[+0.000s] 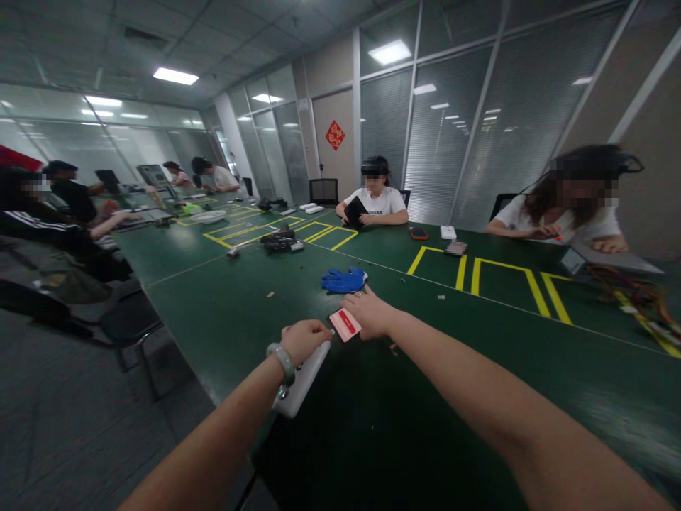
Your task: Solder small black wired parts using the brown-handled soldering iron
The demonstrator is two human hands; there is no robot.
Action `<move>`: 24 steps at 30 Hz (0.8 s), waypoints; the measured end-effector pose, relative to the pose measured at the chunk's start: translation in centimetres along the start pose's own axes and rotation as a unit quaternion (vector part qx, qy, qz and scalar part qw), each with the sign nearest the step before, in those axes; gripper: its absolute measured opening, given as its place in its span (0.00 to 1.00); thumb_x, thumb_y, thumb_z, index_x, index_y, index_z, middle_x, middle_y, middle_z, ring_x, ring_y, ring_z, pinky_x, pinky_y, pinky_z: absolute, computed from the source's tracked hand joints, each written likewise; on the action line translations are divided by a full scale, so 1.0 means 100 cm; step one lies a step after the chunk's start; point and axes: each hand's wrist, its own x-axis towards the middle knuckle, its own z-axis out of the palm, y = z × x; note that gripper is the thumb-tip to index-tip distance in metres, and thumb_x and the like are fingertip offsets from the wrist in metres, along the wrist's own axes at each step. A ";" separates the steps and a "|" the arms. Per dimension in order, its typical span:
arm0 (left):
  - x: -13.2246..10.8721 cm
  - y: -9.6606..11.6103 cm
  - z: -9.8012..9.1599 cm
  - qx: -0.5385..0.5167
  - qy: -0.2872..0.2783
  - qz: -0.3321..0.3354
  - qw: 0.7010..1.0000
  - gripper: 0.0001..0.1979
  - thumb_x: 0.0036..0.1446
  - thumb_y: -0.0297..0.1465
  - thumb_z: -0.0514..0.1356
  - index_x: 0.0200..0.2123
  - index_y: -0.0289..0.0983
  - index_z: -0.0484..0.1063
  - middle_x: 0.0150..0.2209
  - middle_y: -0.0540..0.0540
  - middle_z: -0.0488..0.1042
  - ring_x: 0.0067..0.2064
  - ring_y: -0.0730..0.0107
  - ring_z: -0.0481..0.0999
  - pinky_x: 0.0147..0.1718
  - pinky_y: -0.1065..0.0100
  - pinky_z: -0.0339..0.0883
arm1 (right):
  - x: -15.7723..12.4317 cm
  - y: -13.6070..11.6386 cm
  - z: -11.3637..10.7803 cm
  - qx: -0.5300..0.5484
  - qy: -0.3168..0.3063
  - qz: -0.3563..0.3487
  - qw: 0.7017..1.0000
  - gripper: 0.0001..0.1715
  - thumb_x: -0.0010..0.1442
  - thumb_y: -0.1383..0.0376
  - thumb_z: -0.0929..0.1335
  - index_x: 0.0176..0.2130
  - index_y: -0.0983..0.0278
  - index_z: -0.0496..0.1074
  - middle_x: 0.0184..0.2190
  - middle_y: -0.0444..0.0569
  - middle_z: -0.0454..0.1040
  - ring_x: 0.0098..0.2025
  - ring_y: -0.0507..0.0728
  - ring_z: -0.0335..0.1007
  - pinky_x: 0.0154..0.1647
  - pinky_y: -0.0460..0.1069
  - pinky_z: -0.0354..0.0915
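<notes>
Pink-faced device (pixel 348 325) gripped in right hand (pixel 368 312) | small pale tip (pixel 333 331) pinched by left hand (pixel 307 341) | lining-up, seemingly; steady alignment called for

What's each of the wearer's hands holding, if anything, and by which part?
Right hand: phone-like device, by its edge on the picture's right. Left hand: at a small pale piece; grip unclear.
</notes>
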 end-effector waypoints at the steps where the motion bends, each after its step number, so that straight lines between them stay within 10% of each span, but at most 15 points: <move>1: 0.002 0.000 0.001 0.005 -0.005 -0.004 1.000 0.14 0.52 0.43 0.55 0.30 0.41 0.76 0.28 0.51 0.76 0.36 0.65 0.73 0.39 0.67 0.59 | 0.001 0.000 0.001 -0.006 0.002 0.001 1.000 0.45 0.38 0.61 0.74 0.53 0.64 0.58 0.51 0.56 0.62 0.52 0.66 0.58 0.60 0.66 0.42; 13: 0.043 -0.014 0.018 0.109 -0.006 -0.045 0.993 0.18 0.50 0.53 0.52 0.37 0.55 0.77 0.45 0.51 0.75 0.52 0.47 0.67 0.47 0.51 0.57 | 0.002 0.020 0.029 -0.008 0.057 0.071 0.996 0.49 0.49 0.66 0.68 0.65 0.63 0.46 0.63 0.55 0.52 0.64 0.67 0.41 0.62 0.69 0.26; 24: 0.044 -0.006 0.032 0.161 0.009 -0.033 0.986 0.23 0.47 0.55 0.52 0.40 0.52 0.76 0.48 0.45 0.72 0.52 0.45 0.66 0.47 0.50 0.56 | -0.026 -0.001 0.022 0.026 0.106 0.120 0.987 0.54 0.47 0.71 0.65 0.67 0.68 0.37 0.59 0.57 0.59 0.63 0.61 0.47 0.66 0.59 0.31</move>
